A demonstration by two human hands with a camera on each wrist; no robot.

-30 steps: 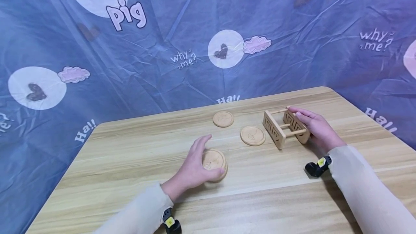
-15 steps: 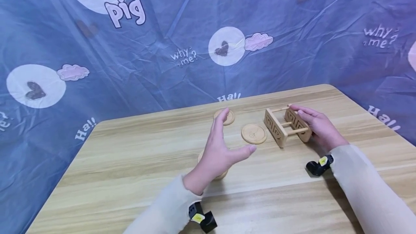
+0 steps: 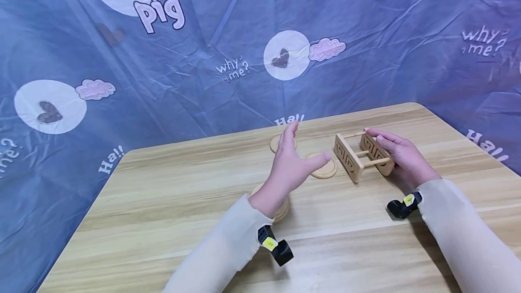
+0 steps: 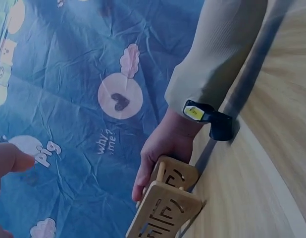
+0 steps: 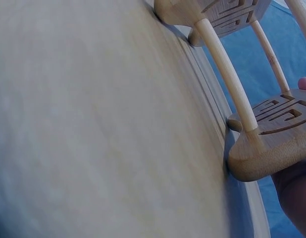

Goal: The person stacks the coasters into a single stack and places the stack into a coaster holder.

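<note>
My left hand (image 3: 286, 166) is raised over the table, thumb and fingers spread wide with nothing between them. Past its thumb lies a round wooden coaster (image 3: 325, 173); a farther coaster (image 3: 275, 143) is partly covered by the fingers. Beneath the left wrist sits what looks like a small stack of coasters (image 3: 282, 210), mostly hidden. My right hand (image 3: 403, 157) holds the right side panel of a wooden coaster holder (image 3: 348, 160), which stands on the table. Cut-out patterned panels joined by rods (image 5: 227, 74) form this holder, and no coaster shows in it.
The wood-grain table (image 3: 171, 193) ends in a rounded back edge, close to a blue printed cloth (image 3: 195, 71). Each wrist bears a black device; the left one (image 3: 277, 245) hangs above the table and the right one (image 3: 400, 208) sits low near its surface.
My left hand has come off the near coaster stack, lifting and moving right and away with fingers spread. The right hand and the holder stay in place.
</note>
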